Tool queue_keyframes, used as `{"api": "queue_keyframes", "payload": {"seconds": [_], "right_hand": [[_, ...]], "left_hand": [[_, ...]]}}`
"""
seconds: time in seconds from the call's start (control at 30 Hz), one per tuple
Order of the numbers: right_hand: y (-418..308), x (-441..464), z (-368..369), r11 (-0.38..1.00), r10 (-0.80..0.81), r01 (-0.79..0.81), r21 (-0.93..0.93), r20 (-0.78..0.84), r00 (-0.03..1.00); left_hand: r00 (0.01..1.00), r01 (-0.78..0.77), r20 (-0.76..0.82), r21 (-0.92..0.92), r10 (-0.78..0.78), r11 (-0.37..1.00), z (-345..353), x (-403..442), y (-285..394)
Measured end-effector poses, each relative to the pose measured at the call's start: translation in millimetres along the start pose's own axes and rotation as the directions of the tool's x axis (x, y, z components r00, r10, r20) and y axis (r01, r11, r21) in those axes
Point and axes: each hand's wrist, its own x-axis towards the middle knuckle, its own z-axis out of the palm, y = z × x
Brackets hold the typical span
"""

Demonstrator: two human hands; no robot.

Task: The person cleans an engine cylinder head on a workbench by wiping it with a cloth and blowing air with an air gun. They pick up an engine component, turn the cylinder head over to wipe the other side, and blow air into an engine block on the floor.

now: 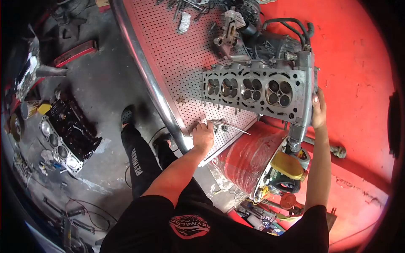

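Note:
A grey metal cylinder head [283, 76] lies on the perforated bench top [177, 63], its face with four round chambers turned up. My right hand [319, 110] is closed around the cylinder head's right end, thumb on the near side. Near the bench's front corner, my left hand [203, 135] has its fingers curled together at small metal parts [220, 126], from which a thin curved strip sticks out. What lies between the left fingers is too small to tell.
Dark engine parts [270, 44] and a metal bracket [230, 33] sit behind the cylinder head. Below the bench corner stands a plastic-wrapped red drum [249, 160] with items on top. An engine block [69, 130] rests on the floor at left. A red wall [350, 84] rises at right.

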Motion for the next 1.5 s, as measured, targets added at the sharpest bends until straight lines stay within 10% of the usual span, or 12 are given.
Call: {"api": "queue_keyframes", "payload": {"seconds": [0.23, 0.4, 0.5, 0.63, 0.67, 0.7, 0.8, 0.9, 0.97, 1.1, 1.2, 1.5], "right_hand": [[-29.9, -5.9, 12.5, 0.882, -0.196, 0.076, -0.465, -0.216, 0.957], [-42.6, -17.5, 9.0, 0.686, -0.48, 0.095, -0.721, -0.351, 0.804], [-75.9, -37.3, 4.6, 0.964, -0.193, 0.264, -0.013, -0.72, 0.667], [-221.2, -93.7, 74.5, 0.664, 0.255, 0.271, 0.697, -0.551, 0.794], [-195.6, -90.2, 52.7, 0.502, -0.1, 0.206, 0.84, -0.18, 0.979], [-157.4, -79.9, 19.5, 0.378, -0.497, 0.039, 0.925, 0.167, 0.851], [-126.3, -31.2, -15.2, 0.862, -0.484, 0.472, -0.187, -0.023, 0.875], [-140.9, 25.9, 37.3, 0.918, -0.331, 0.267, -0.292, -0.197, 0.923], [-97.5, 72.0, 63.5, 0.989, -0.01, 0.029, 0.146, -0.129, 0.992], [-85.1, 77.6, 57.8, 0.955, 0.095, -0.07, 0.289, -0.071, 0.993], [-66.3, 77.7, 37.5, 0.888, 0.148, -0.139, 0.439, 0.015, 0.989], [-83.4, 69.6, 57.9, 0.868, 0.227, -0.178, 0.463, -0.053, 0.973]], "left_hand": [[0.989, -0.103, -0.122, -0.208, 0.079, 0.973, -54.8, -4.2, 28.1], [0.782, -0.488, -0.623, -0.613, -0.001, 0.621, -172.5, 0.5, 95.2], [0.555, -0.813, -0.801, -0.464, 0.227, 0.352, -271.4, 9.1, 131.5], [0.433, -0.896, -0.854, -0.444, 0.289, 0.028, -299.3, 15.9, 188.4], [0.362, -0.931, -0.932, -0.362, -0.004, 0.04, -291.6, 22.8, 204.0], [0.36, -0.932, -0.933, -0.36, -0.007, 0.046, -290.6, 23.2, 195.2], [0.562, -0.815, -0.751, -0.574, -0.348, -0.078, -288.7, 17.9, 150.7], [0.825, -0.487, -0.477, -0.872, -0.303, 0.045, -243.8, 1.3, 100.6], [0.943, -0.278, -0.176, -0.886, -0.283, -0.372, -219.7, 1.8, 115.0], [0.667, -0.694, -0.736, -0.669, -0.112, 0.264, -270.8, 65.0, 141.3], [0.511, -0.765, -0.852, -0.512, -0.116, 0.391, -253.3, 129.1, 174.3], [0.612, -0.611, -0.769, -0.607, -0.183, 0.508, -139.9, 186.8, 88.6]]}}
